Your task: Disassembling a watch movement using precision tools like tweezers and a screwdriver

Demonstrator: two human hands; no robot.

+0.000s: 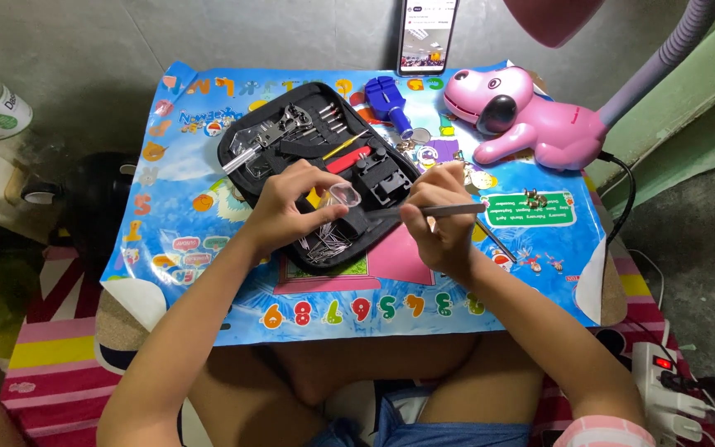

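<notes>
Clear plastic piece (pixel 343 195) pinched in left hand (pixel 291 207) over open black tool case (pixel 250 178), mid-table; easily dropped among loose pins (pixel 324 244) below if grip slackens; right hand (pixel 440 219) closed on thin metal tool (pixel 448 210), tip aimed left toward piece, liable to slip off; small parts (pixel 535 199) right, near mat edge, prone to rolling; little free room far side beside pink dog lamp (pixel 531 120).

We see both arms bare from shoulder to wrist, with no sleeves, watch or rings showing on the left hand (pixel 287 207) or the right hand (pixel 440 217). Below, we make out blue denim shorts (pixel 424 430) with a frayed pale hem, and bare knees.
</notes>
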